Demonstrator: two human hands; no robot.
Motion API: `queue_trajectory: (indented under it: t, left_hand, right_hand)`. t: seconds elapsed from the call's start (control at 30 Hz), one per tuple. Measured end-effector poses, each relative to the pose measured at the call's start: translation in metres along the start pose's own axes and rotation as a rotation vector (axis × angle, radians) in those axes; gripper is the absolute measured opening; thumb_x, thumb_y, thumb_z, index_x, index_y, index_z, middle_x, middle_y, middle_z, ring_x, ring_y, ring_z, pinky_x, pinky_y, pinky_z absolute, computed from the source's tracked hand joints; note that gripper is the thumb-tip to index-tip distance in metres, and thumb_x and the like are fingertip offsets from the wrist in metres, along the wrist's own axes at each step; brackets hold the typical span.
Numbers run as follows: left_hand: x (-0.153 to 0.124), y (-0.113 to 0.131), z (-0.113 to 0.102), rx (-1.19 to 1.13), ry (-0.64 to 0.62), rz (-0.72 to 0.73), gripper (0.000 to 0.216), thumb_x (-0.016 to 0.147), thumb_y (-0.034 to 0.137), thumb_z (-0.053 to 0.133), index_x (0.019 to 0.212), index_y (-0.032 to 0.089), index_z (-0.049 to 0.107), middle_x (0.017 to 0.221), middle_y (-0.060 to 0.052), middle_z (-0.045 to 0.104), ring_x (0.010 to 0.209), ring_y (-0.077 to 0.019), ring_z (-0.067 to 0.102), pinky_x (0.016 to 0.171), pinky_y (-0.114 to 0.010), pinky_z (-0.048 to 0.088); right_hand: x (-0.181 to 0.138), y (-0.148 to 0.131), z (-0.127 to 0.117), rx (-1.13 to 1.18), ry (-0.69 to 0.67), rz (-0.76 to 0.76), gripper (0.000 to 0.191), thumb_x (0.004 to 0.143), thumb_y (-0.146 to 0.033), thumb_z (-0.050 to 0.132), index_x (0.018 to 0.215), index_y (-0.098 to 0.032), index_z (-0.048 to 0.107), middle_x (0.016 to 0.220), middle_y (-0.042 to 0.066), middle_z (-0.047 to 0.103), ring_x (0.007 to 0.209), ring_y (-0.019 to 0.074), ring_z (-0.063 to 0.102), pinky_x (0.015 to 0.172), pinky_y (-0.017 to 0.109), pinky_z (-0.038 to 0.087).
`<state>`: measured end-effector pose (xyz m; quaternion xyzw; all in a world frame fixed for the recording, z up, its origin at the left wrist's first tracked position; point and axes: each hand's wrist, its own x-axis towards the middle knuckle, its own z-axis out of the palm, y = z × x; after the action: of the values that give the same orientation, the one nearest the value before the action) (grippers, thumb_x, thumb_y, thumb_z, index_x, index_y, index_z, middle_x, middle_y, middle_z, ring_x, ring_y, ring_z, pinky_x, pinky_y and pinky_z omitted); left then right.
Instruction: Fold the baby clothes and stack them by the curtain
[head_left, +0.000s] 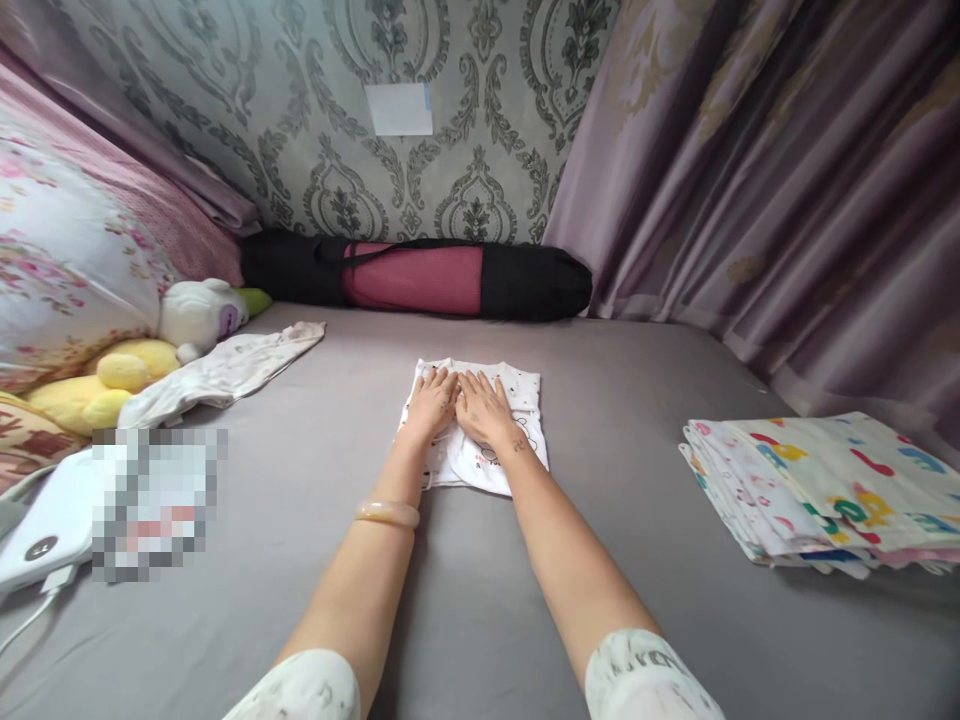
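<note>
A small white folded garment (517,392) with little printed figures lies on the grey bed sheet (615,400) in the middle. My left hand (432,399) and my right hand (484,405) rest flat on top of it, side by side, fingers stretched out and pointing away from me. Neither hand grips anything. A pale bangle (387,513) sits on my left forearm.
A stack of folded colourful cloths (825,490) lies at the right. Another white garment (225,372) lies at the left beside plush toys (142,370) and pillows (60,250). A rolled mat in a black bag (420,277) lies along the wall. A white device (45,525) lies at the near left.
</note>
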<state>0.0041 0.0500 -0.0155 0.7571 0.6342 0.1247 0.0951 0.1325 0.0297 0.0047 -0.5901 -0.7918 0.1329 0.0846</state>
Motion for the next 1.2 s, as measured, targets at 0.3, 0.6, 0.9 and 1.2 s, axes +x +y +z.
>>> queue_trajectory:
  t: [0.3, 0.6, 0.9, 1.2]
  left_hand:
    - [-0.002, 0.003, -0.003, -0.017, 0.007, -0.004, 0.049, 0.101, 0.033, 0.027, 0.146, 0.021, 0.043, 0.156, -0.009, 0.039, 0.148, -0.0259, 0.027, 0.121, -0.046, 0.019]
    - [-0.005, 0.007, -0.007, 0.046, 0.030, -0.147, 0.060, 0.101, 0.045, 0.022, 0.148, 0.011, 0.041, 0.160, -0.016, 0.030, 0.150, -0.0313, 0.018, 0.121, -0.056, 0.009]
    - [-0.006, 0.008, -0.009, 0.043, 0.026, -0.151, 0.055, 0.100, 0.046, 0.028, 0.142, 0.017, 0.046, 0.159, -0.016, 0.032, 0.150, -0.0321, 0.021, 0.118, -0.061, 0.015]
    - [-0.002, 0.002, -0.010, 0.022, 0.083, -0.178, 0.059, 0.100, 0.045, 0.026, 0.145, 0.010, 0.042, 0.159, -0.020, 0.028, 0.150, -0.0319, 0.017, 0.120, -0.058, 0.009]
  right_hand:
    - [-0.001, 0.000, -0.002, 0.028, -0.003, 0.009, 0.059, 0.100, -0.031, 0.020, 0.156, -0.015, 0.027, 0.163, 0.004, 0.024, 0.151, 0.0193, 0.015, 0.122, 0.042, 0.001]
    - [-0.002, 0.006, -0.003, 0.029, 0.067, 0.190, 0.057, 0.103, -0.042, 0.018, 0.154, -0.023, 0.035, 0.163, 0.007, 0.023, 0.151, 0.0279, 0.012, 0.119, 0.055, 0.005]
    - [-0.001, 0.006, -0.004, 0.039, 0.053, 0.186, 0.057, 0.102, -0.042, 0.020, 0.153, -0.022, 0.036, 0.163, 0.007, 0.025, 0.150, 0.0282, 0.013, 0.119, 0.056, 0.005]
    - [0.001, 0.025, -0.011, 0.010, 0.117, 0.362, 0.062, 0.101, -0.042, 0.026, 0.155, -0.013, 0.028, 0.164, 0.014, 0.018, 0.151, 0.0289, 0.008, 0.119, 0.054, 0.000]
